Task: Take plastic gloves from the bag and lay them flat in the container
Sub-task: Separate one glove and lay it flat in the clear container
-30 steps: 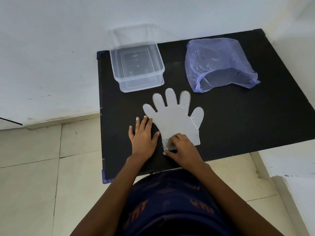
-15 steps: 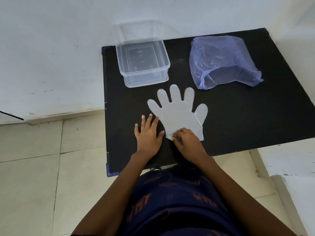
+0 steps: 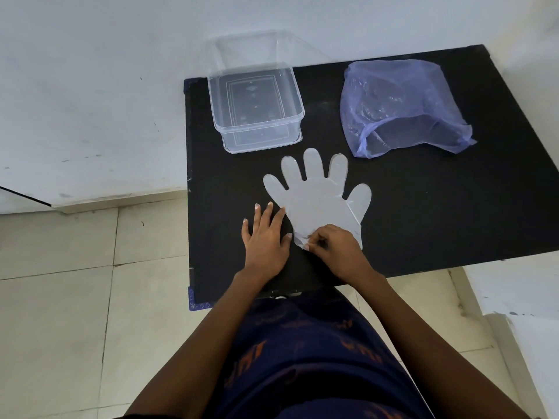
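A clear plastic glove (image 3: 320, 201) lies flat on the black table (image 3: 423, 213), fingers pointing away from me. My right hand (image 3: 335, 252) pinches the glove's cuff at its near left corner. My left hand (image 3: 264, 237) rests flat on the table just left of the glove, fingers spread and its thumb near the cuff. A clear rectangular container (image 3: 257, 107) stands at the table's far left with nothing visible inside. The bluish plastic bag (image 3: 402, 107) lies at the far right, its mouth open toward me, with crinkled clear plastic showing through it.
A white wall runs behind and to the left of the table. Beige floor tiles (image 3: 75, 297) lie to the left and below. The table's near edge is against my body. A white ledge (image 3: 520, 285) sits at the right.
My right hand's fingers have worked at the cuff corner and lifted it slightly. The camera view has shifted a little; the glove, container and bag stay in place.
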